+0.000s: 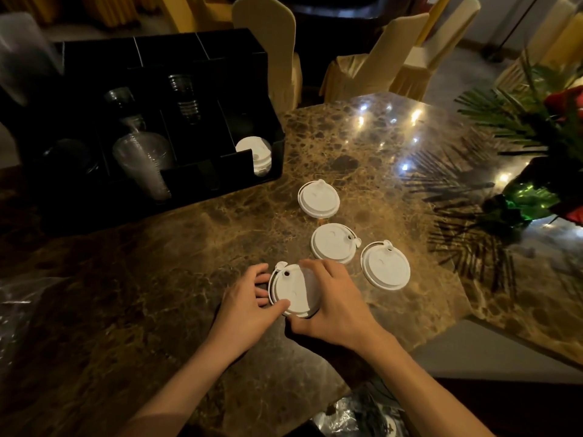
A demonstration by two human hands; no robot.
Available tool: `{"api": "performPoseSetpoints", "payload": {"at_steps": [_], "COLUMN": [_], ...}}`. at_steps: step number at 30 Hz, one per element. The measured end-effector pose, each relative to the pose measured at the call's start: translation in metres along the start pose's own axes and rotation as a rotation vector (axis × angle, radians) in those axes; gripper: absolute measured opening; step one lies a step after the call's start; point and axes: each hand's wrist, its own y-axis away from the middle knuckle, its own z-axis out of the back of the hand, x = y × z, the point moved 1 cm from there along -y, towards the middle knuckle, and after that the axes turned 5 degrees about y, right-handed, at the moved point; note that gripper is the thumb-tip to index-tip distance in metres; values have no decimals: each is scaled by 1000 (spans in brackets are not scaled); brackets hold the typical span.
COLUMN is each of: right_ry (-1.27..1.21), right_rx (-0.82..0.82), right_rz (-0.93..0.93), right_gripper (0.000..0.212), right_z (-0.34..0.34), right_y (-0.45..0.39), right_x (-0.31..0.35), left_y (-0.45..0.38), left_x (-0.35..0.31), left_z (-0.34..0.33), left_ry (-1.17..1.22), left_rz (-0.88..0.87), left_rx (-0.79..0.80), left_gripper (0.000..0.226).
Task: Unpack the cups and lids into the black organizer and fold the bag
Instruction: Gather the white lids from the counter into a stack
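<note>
- The marble table (362,143) fills the scene, brown and glossy, with the black organizer (265,99) standing at its far left corner; your work happens in the open stretch in front of it.
- The organizer already carries clear cups (142,159) lying in its middle bays and a short row of stored lids (257,152) on edge in the rightmost bay, which looks like where your stack belongs.
- A crumpled clear bag (19,310) lies at the left edge, not yet folded.
- Your left hand (249,307) and right hand (334,304) close in from either side on the lid stack (293,291) near the table's front; fingers and thumbs curl round its rim, both hands holding it.
- The stack is white, round and thin-rimmed, with a small sip hole and a plug tab at its upper left.
- Three loose lids sit just beyond: the nearest lid (332,242), the right lid (385,268) just beside it, and the far lid (318,198), closest to the organizer.
- To gather well, square the stack's rims first, then seat each loose lid on top before carrying; light plastic like this probably slides, so keep pressure even on both sides.
</note>
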Motion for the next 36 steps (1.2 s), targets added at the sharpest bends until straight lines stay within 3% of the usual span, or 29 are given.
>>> {"api": "performPoseSetpoints", "payload": {"at_steps": [6, 14, 20, 29, 33, 36], "right_ry": [33, -53, -90, -150, -136, -110], "right_rx": [-158, -251, -316, -427, -442, -427], "right_rz": [-3, -69, -152, -392, -447, -456], "right_gripper": [89, 90, 88, 91, 89, 85], "right_z": [10, 39, 59, 66, 57, 50], "right_y": [1, -4, 6, 38, 41, 40], "right_x": [-1, -23, -51, -93, -103, -108], "left_y": [-10, -35, -55, -77, -73, -65], "left_x": [-16, -44, -66, -71, -72, -80], "left_z": [-5, -23, -54, -123, -137, -141], "left_ry": [260, 482, 436, 316, 102, -111], "left_rz": [52, 145, 97, 15, -72, -244], "left_rx": [1, 103, 191, 185, 131, 81], "left_gripper": [52, 42, 32, 27, 38, 27]}}
